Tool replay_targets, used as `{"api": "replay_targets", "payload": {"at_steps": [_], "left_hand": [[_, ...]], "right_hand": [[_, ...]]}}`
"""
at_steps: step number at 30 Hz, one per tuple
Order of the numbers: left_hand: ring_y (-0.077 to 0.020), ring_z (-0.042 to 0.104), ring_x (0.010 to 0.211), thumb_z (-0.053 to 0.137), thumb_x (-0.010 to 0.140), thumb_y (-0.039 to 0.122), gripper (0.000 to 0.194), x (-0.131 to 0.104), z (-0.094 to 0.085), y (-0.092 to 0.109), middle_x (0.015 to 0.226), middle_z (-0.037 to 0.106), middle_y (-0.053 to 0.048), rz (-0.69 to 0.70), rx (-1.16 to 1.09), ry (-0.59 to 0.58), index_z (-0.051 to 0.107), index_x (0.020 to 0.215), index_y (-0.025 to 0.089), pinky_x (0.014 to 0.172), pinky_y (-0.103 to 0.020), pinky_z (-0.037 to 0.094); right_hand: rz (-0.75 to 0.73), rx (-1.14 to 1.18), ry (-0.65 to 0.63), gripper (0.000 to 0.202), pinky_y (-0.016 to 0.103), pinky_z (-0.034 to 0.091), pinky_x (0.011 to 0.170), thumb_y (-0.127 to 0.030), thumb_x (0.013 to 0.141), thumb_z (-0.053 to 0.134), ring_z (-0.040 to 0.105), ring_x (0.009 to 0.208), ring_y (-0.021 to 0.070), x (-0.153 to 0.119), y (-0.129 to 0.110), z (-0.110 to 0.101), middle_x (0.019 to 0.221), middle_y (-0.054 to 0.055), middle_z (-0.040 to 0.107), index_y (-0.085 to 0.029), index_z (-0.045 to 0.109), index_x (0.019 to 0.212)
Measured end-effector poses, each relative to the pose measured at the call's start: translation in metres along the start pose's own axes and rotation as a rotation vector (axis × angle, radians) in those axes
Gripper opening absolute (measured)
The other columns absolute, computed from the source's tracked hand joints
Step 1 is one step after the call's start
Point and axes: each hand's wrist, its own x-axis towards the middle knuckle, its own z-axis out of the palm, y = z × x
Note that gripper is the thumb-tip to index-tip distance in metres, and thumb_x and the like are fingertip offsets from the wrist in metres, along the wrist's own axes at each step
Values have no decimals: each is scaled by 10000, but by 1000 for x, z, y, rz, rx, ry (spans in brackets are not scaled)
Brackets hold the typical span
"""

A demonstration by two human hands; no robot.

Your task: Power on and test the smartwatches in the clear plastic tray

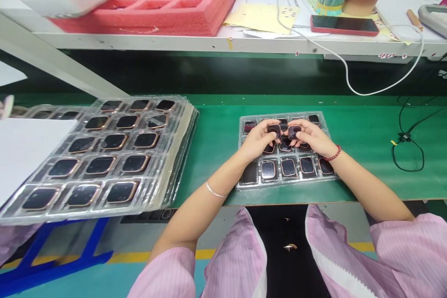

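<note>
My left hand (258,138) has its fingers closed on a dark, square watch-like piece (274,130), thumb across its face, and my right hand (312,137) grips a second such piece (294,132) in the same way. I hold the two side by side, a little apart, over the clear plastic tray (247,181) on the green bench (216,149). More of these dark-faced squares sit in the tray's compartments, a row of them showing on the side nearer me and one at the far right corner. Well to my left is a tall stack of similar trays (171,163), the top one filled with dark squares with coppery rims, and a white sheet (31,149) lies partly over its left side. On the white shelf (195,43) beyond the bench I see a red foam block (209,14) with square openings, some papers (261,16) and a phone (344,25) in a red case. A white cable (349,72) droops from the shelf's edge, and a thin black cable (407,137) lies on the bench to my right.
</note>
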Motion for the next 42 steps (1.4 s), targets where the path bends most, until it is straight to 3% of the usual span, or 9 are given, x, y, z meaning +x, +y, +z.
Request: {"api": "replay_targets", "payload": {"at_steps": [6,11,16,24,27,30,34,38,42], "left_hand": [[-225,674,923,564,903,294,203,-48,-18,32,1016,731,-73,219,714,108,703,1015,198,820,-342,527],[-215,673,821,516,940,299,194,-101,-33,33,895,739,-44,90,993,20,688,906,218,740,-329,519],[-290,648,1095,512,941,274,203,-107,-25,20,1167,690,-116,145,1161,120,706,933,214,816,-391,569],[-404,462,1411,724,819,280,201,-93,-6,11,1478,541,-205,262,1129,-121,646,968,169,1137,-607,420],[-363,489,1398,703,815,243,131,-96,-5,14,1412,607,-159,290,977,-170,596,871,193,1138,-566,433],[-267,677,1096,616,879,236,40,-89,-3,17,1100,736,-93,263,765,-172,593,889,205,978,-458,541],[-161,671,755,635,847,248,99,-45,1,17,861,695,-29,135,406,-49,598,915,185,728,-305,555],[-97,614,610,693,776,229,266,4,3,11,864,689,-21,20,40,-18,605,1014,150,603,-241,511],[-74,584,572,768,728,228,381,15,-3,6,912,737,-54,-39,-97,-37,631,1072,137,506,-190,410]], "right_hand": [[-130,-434,236,170,403,582,819,-361,906,645,707,905,230,-16,-16,-21,1010,92,753,-196,653,946],[-153,-1012,326,120,467,528,862,-224,907,569,643,886,277,-45,-15,-42,901,88,735,-195,685,905],[-344,-1258,311,163,533,486,992,-178,922,569,592,1136,344,-54,-19,-18,1178,171,692,-155,718,983],[-374,-1223,-133,193,640,410,1115,-217,821,742,448,1392,413,-56,-14,49,1440,205,572,-150,702,997],[-358,-1114,-190,162,619,416,1118,-174,785,750,439,1406,400,-58,-17,50,1419,200,582,-171,642,905],[-383,-922,-271,144,525,498,1040,-98,805,655,572,1265,331,-53,-24,46,1184,147,698,-201,554,800],[-215,-516,-183,153,358,587,763,-171,844,636,702,815,195,-22,-27,35,866,34,714,-226,494,843],[-20,-67,20,281,238,542,533,-328,828,717,660,579,118,13,-18,18,803,5,717,-221,467,895],[65,113,93,361,211,534,479,-345,805,768,630,545,95,17,-8,6,890,46,761,-184,577,1064]]}}
